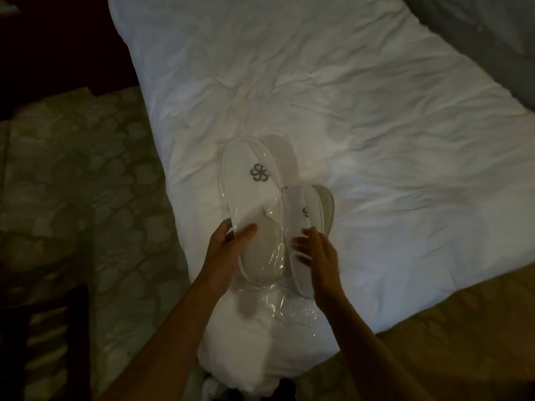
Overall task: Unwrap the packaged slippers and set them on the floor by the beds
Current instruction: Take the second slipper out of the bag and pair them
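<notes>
A white slipper pair with a grey logo, wrapped in clear plastic [252,183], is held over the corner of the white bed [347,111]. My left hand [228,241] grips that package at its lower left edge, thumb on top. A second white slipper pair [311,209] sits just to its right, its sole edge showing behind. My right hand [317,250] holds this second pair at its middle, fingers curled over it. Loose clear plastic [286,311] hangs below both hands over the bed corner.
Patterned grey-green carpet [86,198] lies to the left of the bed. A dark wooden piece of furniture [17,342] stands at the lower left. Brownish floor or bedding [463,328] shows at the lower right. A grey pillow edge [477,24] is at the top right.
</notes>
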`<action>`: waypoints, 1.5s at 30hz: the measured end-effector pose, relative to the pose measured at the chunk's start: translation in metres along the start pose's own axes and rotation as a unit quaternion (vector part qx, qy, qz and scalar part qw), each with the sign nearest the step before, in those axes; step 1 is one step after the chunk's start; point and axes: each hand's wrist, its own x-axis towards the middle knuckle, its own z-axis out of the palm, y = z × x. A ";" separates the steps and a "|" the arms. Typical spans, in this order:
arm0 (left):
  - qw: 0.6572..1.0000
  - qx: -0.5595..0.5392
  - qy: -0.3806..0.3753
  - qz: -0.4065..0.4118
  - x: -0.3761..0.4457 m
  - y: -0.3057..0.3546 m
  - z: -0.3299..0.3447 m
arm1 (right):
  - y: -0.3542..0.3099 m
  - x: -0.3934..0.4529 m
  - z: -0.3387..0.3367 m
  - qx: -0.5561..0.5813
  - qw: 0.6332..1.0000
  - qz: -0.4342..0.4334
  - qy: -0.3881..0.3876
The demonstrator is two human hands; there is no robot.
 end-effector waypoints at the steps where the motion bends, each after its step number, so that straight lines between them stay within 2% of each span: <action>1: 1.000 -0.007 0.008 -0.002 -0.001 0.005 0.002 | -0.009 -0.004 0.003 0.063 0.996 0.038 -0.054; 4: 0.999 -0.019 0.022 0.016 -0.005 0.022 0.005 | -0.025 -0.019 0.010 0.060 0.987 0.042 -0.143; 12: 0.995 -0.015 0.006 0.093 -0.016 0.081 0.005 | -0.073 -0.035 0.022 0.062 0.980 -0.006 -0.190; 18: 0.991 -0.037 0.024 0.126 -0.026 0.126 0.003 | -0.109 -0.048 0.023 0.061 0.975 -0.022 -0.211; 23: 0.981 -0.053 0.036 0.182 -0.039 0.166 -0.004 | -0.137 -0.067 0.026 0.005 0.978 -0.067 -0.199; 25: 0.976 -0.063 0.045 0.204 -0.043 0.181 -0.004 | -0.146 -0.076 0.032 -0.054 0.980 -0.142 -0.131; 26: 0.974 -0.066 0.046 0.214 -0.045 0.189 -0.003 | -0.149 -0.079 0.035 -0.105 0.970 -0.209 -0.072; 27: 0.972 -0.067 0.045 0.222 -0.048 0.195 -0.003 | -0.153 -0.084 0.037 -0.158 0.943 -0.293 -0.014; 29: 0.968 -0.073 0.047 0.235 -0.052 0.206 -0.001 | -0.162 -0.092 0.040 -0.244 0.850 -0.464 0.051; 30: 0.966 -0.078 0.047 0.241 -0.053 0.211 0.000 | -0.167 -0.094 0.042 -0.278 0.805 -0.520 0.062; 32: 0.964 -0.083 0.043 0.250 -0.057 0.219 0.003 | -0.177 -0.099 0.046 -0.337 0.737 -0.582 0.069; 34: 0.964 -0.080 0.041 0.251 -0.061 0.226 0.006 | -0.184 -0.102 0.050 -0.375 0.692 -0.613 0.066; 37: 0.964 -0.074 0.038 0.252 -0.067 0.233 0.009 | -0.189 -0.103 0.053 -0.401 0.653 -0.640 0.060; 41: 0.965 -0.060 0.046 0.251 -0.075 0.240 0.013 | -0.194 -0.104 0.056 -0.408 0.615 -0.668 0.089; 45: 0.965 -0.078 0.057 0.243 -0.081 0.246 0.016 | -0.195 -0.111 0.057 -0.417 0.608 -0.670 0.081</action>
